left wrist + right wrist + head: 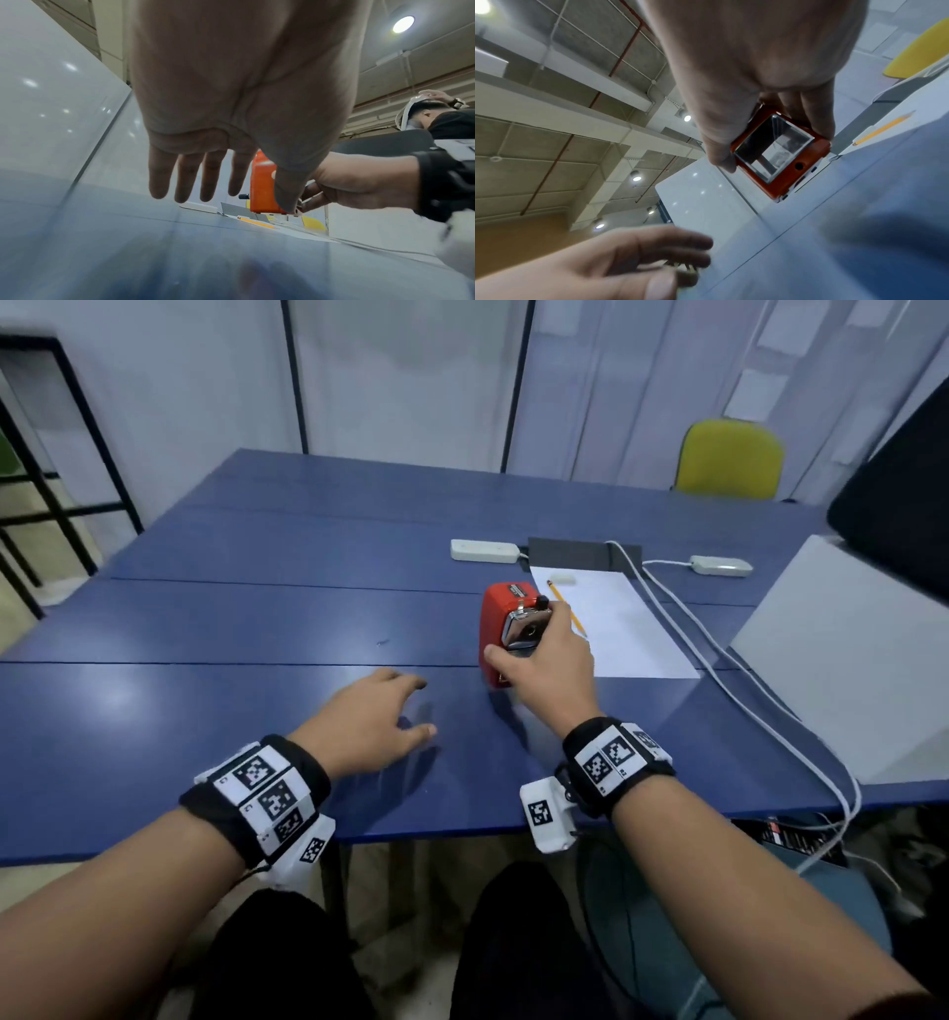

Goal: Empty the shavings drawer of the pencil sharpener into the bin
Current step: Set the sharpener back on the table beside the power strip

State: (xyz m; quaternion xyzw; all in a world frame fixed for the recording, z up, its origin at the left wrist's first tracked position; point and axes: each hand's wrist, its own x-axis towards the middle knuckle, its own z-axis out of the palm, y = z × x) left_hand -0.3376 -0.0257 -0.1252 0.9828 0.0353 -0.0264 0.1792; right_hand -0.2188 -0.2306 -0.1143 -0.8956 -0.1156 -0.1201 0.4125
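Sharpener: the red sharpener (495,629) stands on the blue table (257,618), partly on the edge of a sheet of paper (616,624), chrome face toward the person.
Right hand: the right hand (549,665) grasps the sharpener from above, thumb on its left flank, fingers curled over the top and right side.
Drawer: the clear drawer (772,149) sits low in the near face, below the right thumb, fully in; its pull direction looks to be straight toward the person.
Left hand: the left hand (369,726) hovers over the table just left of the sharpener, fingers spread and relaxed, holding nothing.
Key relation: the drawer lies right of the left fingertips and near them; with the right hand pinning the body, the free left hand is the one placed to draw it out.
Bin: not surely in view; the blue shape under the table edge may be it.
Pencil: a yellow pencil (567,608) lies on the paper behind the right hand.
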